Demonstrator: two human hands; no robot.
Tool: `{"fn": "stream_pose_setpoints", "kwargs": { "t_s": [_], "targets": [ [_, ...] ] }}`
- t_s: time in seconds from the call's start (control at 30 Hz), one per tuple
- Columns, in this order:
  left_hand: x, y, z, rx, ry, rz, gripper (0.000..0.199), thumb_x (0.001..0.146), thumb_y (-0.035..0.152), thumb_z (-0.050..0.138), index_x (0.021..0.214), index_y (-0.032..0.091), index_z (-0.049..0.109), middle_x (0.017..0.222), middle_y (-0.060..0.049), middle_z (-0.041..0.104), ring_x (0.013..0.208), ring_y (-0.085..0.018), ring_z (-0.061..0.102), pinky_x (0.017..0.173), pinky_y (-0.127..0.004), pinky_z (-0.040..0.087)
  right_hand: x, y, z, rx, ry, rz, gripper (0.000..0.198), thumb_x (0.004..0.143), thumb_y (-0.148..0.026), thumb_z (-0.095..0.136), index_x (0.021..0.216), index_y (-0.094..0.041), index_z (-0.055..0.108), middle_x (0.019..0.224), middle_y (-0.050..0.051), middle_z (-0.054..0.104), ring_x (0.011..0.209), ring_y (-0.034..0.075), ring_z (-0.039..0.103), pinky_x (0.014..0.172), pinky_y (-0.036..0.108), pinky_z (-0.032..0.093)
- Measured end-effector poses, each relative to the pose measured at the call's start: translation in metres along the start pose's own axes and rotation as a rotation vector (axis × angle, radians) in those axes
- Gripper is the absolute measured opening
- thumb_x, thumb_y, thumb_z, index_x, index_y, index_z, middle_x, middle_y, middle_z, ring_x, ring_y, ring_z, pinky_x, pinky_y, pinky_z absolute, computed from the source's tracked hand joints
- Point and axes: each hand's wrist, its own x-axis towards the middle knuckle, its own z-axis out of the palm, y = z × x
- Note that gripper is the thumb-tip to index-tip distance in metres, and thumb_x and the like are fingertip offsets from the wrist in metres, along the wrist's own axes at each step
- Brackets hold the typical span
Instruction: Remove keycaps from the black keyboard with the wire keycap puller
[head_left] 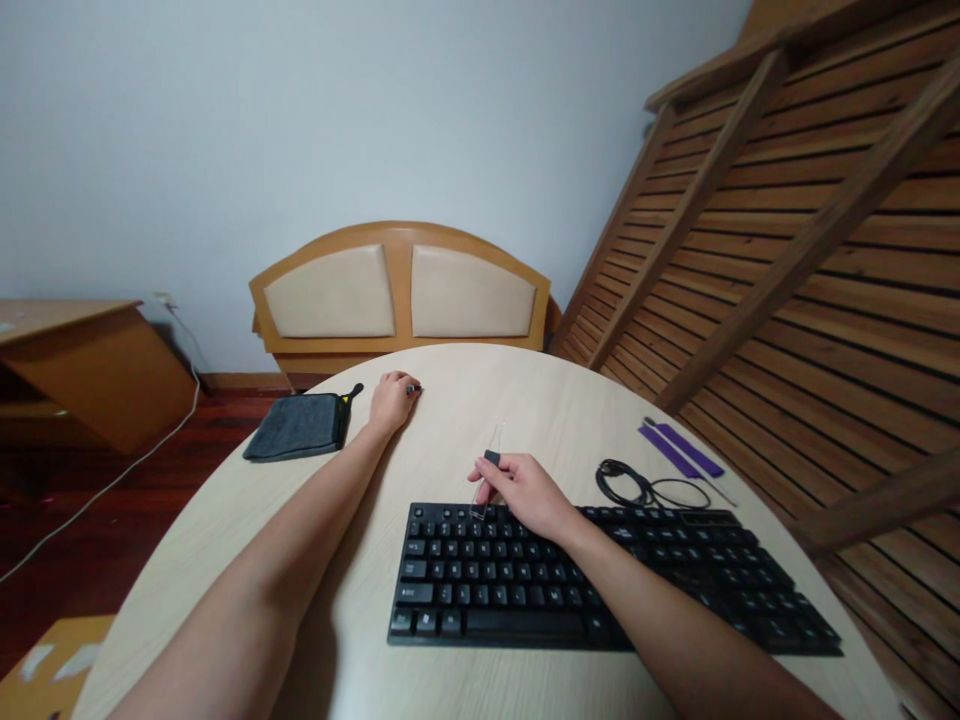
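A black keyboard (517,597) lies on the near right of the table. Over its top row, my right hand (529,490) pinches the black grip of a wire keycap puller (492,457). One wire loop points away from me; the other reaches down to a black keycap (478,511) near the keyboard's upper left. Whether that key has come off its seat, I cannot tell. Farther off, my left hand (391,402) rests on the table, fingers curled round a small dark object (413,388) too small to name.
Left of my left hand lies a dark grey folded cloth (294,424) with a black loop. A coiled black cable (626,487) sits behind the keyboard, near purple strips (675,448). Past the round table (480,375) stand a headboard (405,290) and leaning wooden slats (750,270).
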Motion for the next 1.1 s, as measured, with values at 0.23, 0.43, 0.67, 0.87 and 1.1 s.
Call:
{"fn": "stream_pose_setpoints", "kwargs": {
  "t_s": [0.23, 0.43, 0.67, 0.87, 1.1],
  "targets": [
    [-0.001, -0.001, 0.0, -0.024, 0.007, -0.006, 0.017, 0.085, 0.024, 0.057, 0.097, 0.021, 0.069, 0.109, -0.009, 0.063, 0.107, -0.029, 0.051, 0.093, -0.039, 0.044, 0.0, 0.001, 0.0, 0.006, 0.0, 0.004, 0.045, 0.089, -0.055, 0.05, 0.083, -0.014, 0.068, 0.068, 0.006, 0.07, 0.065, 0.017, 0.065, 0.067, 0.028, 0.048],
    [-0.003, 0.001, -0.003, -0.056, 0.013, -0.015, 0.02, 0.083, 0.021, 0.058, 0.101, 0.02, 0.066, 0.111, -0.011, 0.062, 0.11, -0.03, 0.05, 0.096, -0.042, 0.042, -0.001, -0.002, 0.0, -0.011, 0.005, 0.001, 0.046, 0.089, -0.054, 0.049, 0.082, -0.014, 0.068, 0.068, 0.006, 0.07, 0.066, 0.017, 0.065, 0.068, 0.028, 0.049],
    [-0.019, 0.035, -0.018, -0.187, -0.004, 0.035, 0.02, 0.085, 0.022, 0.056, 0.104, 0.017, 0.062, 0.113, -0.012, 0.061, 0.112, -0.028, 0.052, 0.1, -0.043, 0.041, 0.0, -0.002, -0.002, -0.023, 0.073, -0.015, 0.047, 0.089, -0.054, 0.048, 0.086, -0.012, 0.068, 0.065, 0.005, 0.067, 0.058, 0.013, 0.062, 0.057, 0.024, 0.047],
    [-0.071, 0.093, -0.037, -0.343, -0.151, 0.031, 0.022, 0.088, 0.016, 0.044, 0.105, 0.015, 0.06, 0.093, -0.008, 0.07, 0.08, -0.019, 0.066, 0.073, -0.031, 0.053, 0.002, -0.004, -0.006, -0.039, 0.153, -0.054, 0.046, 0.089, -0.053, 0.049, 0.085, -0.012, 0.068, 0.064, 0.004, 0.065, 0.056, 0.012, 0.06, 0.055, 0.023, 0.047],
    [-0.149, 0.135, -0.075, -0.4, -0.299, 0.199, 0.02, 0.088, 0.022, 0.049, 0.103, 0.019, 0.061, 0.099, -0.009, 0.07, 0.088, -0.023, 0.066, 0.077, -0.036, 0.054, 0.0, -0.012, -0.025, -0.016, -0.063, 0.062, 0.04, 0.086, -0.05, 0.058, 0.092, -0.012, 0.069, 0.074, 0.004, 0.067, 0.058, 0.01, 0.06, 0.053, 0.02, 0.048]
  ]
}}
